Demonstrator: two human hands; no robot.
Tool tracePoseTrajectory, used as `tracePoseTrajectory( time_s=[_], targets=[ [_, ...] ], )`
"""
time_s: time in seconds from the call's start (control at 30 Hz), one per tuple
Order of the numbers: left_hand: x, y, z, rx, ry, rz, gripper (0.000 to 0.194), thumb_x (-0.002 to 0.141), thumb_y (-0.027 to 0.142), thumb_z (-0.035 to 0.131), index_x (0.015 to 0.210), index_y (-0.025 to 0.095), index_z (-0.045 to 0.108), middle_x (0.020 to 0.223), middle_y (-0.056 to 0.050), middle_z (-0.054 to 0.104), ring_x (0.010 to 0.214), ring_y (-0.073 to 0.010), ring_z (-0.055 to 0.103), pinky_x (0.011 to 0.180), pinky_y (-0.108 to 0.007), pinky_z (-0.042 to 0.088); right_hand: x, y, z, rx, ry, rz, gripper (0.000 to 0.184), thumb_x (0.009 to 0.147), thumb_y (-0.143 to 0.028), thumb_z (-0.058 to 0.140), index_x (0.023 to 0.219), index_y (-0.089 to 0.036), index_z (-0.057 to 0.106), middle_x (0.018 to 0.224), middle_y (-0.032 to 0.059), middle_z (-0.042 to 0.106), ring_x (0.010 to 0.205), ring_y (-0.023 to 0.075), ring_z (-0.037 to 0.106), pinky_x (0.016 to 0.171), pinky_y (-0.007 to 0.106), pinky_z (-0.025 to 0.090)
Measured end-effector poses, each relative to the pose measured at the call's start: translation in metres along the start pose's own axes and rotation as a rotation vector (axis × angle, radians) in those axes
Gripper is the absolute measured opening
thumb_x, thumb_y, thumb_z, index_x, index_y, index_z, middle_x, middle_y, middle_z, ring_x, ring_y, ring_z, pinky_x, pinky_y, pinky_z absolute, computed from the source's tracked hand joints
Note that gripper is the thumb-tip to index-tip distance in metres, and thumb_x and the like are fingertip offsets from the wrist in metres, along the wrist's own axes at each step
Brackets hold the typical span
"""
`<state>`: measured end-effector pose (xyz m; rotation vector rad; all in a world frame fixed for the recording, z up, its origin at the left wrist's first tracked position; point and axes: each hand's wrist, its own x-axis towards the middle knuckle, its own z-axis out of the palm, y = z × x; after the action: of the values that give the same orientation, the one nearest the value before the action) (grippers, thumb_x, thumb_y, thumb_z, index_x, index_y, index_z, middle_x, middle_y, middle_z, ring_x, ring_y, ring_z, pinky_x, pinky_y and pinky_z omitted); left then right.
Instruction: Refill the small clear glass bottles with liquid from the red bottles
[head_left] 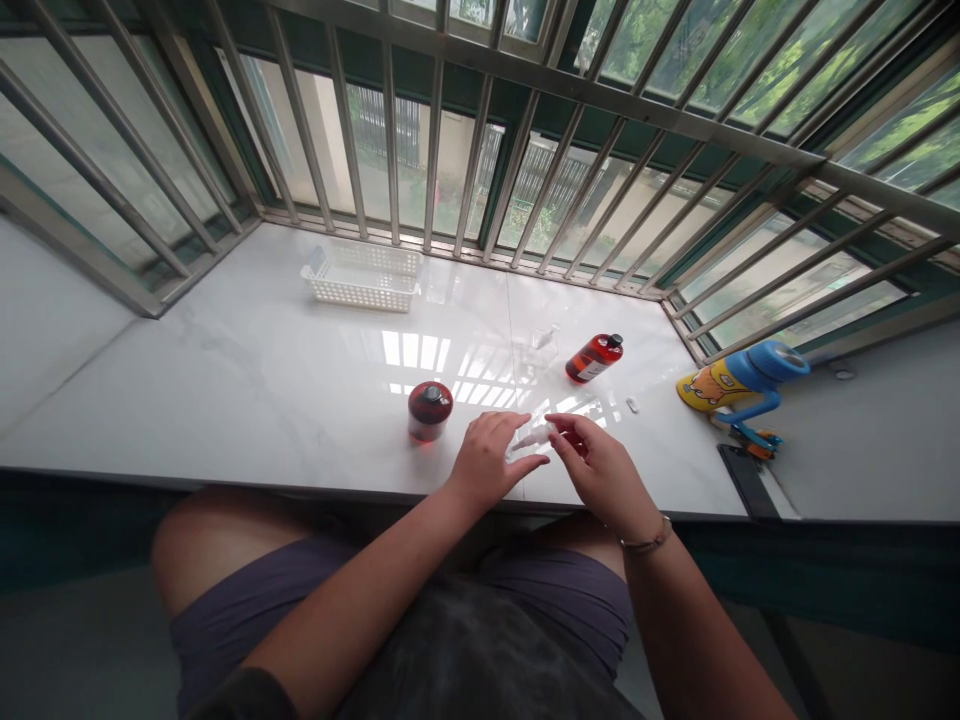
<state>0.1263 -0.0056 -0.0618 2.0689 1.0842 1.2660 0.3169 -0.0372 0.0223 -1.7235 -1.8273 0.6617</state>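
Tube (534, 438) sits pinched in the right hand (600, 462); the left hand (491, 455) is half-open, contact unclear; round bottle (430, 414) leftward, slim bottle (592, 360) beyond.

- Daylight enters through the barred windows (420, 150).
- Bright glare streaks the glossy worktop (247, 400).
- The lower area is dim.
- Edges stretch and bow.
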Motion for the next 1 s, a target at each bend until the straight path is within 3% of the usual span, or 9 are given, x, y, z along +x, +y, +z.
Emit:
tracePoseTrajectory(
  time_s=[0.23, 0.47, 0.63, 1.0],
  targets=[
    [0.01, 0.008, 0.012, -0.011, 0.025, 0.016, 0.024, 0.098, 0.037, 0.075, 0.116, 0.022, 0.073, 0.108, -0.007, 0.079, 0.104, -0.0278, 0.071, 0.093, -0.046, 0.054, -0.003, 0.001, 0.002, 0.032, -0.002, 0.002, 0.034, 0.105, -0.047, 0.055, 0.128, -0.026, 0.068, 0.117, 0.0085, 0.076, 0.095, 0.0247, 0.071, 0.088, 0.04, 0.057],
    [0.008, 0.009, 0.016, 0.006, 0.027, 0.011, 0.023, 0.096, 0.039, 0.076, 0.111, 0.021, 0.073, 0.102, -0.008, 0.079, 0.1, -0.027, 0.071, 0.089, -0.043, 0.054, -0.002, 0.012, 0.003, 0.046, 0.005, 0.032, 0.037, 0.104, -0.051, 0.055, 0.126, -0.025, 0.069, 0.119, 0.0091, 0.077, 0.102, 0.0264, 0.073, 0.091, 0.043, 0.058],
    [0.008, 0.008, 0.017, 0.015, 0.003, 0.022, 0.022, 0.096, 0.039, 0.076, 0.109, 0.022, 0.073, 0.1, -0.007, 0.078, 0.099, -0.0264, 0.071, 0.09, -0.043, 0.053, -0.001, 0.015, 0.0, 0.023, 0.004, 0.038, 0.035, 0.1, -0.053, 0.062, 0.119, -0.025, 0.072, 0.111, 0.007, 0.079, 0.094, 0.0248, 0.073, 0.086, 0.04, 0.058],
    [0.005, 0.005, 0.018, -0.031, -0.032, 0.09, 0.018, 0.099, 0.033, 0.069, 0.112, 0.02, 0.069, 0.103, -0.008, 0.076, 0.1, -0.0261, 0.068, 0.093, -0.043, 0.053, -0.008, 0.017, 0.004, -0.113, 0.036, -0.184, 0.023, 0.107, -0.039, 0.052, 0.12, -0.023, 0.062, 0.112, 0.0095, 0.072, 0.101, 0.0253, 0.07, 0.088, 0.04, 0.056]
  ],
)
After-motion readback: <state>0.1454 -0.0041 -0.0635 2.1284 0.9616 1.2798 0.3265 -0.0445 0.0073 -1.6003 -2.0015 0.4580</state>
